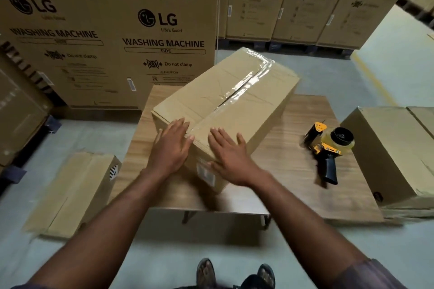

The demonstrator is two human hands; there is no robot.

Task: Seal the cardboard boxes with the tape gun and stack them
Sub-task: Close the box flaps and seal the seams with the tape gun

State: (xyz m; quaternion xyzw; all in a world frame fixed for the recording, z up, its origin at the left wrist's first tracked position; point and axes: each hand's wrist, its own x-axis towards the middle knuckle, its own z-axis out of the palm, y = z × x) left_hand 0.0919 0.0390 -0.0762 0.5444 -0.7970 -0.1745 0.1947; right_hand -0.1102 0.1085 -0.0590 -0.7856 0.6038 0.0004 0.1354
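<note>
Head view looks down on a long cardboard box [225, 101] lying askew on a wood-grain worktop [293, 162], its far end pointing away and to the right. A strip of clear tape [244, 84] runs along the top seam from the far end to the near edge, where it wrinkles a little. The left hand [170, 148] lies flat on the near top corner of the box, fingers [180, 126] straight and slightly spread, touching the end of the tape. The right hand [229, 159] presses flat over the near edge just beside it, fingers [218, 135] straight and apart, palm against the end face next to a small white label [205, 172]; neither hand curls round anything. The tape gun [328, 145], yellow with a black handle, lies on its side on the worktop to the right of the box, well apart from both hands. Another closed carton [387, 148] stands at the right edge of the worktop, and a flattened carton [72, 192] lies on the grey floor [164, 253] to the left. Tall washing machine cartons [117, 30] stand behind the worktop. Two sandalled feet [206, 272] show at the bottom edge
</note>
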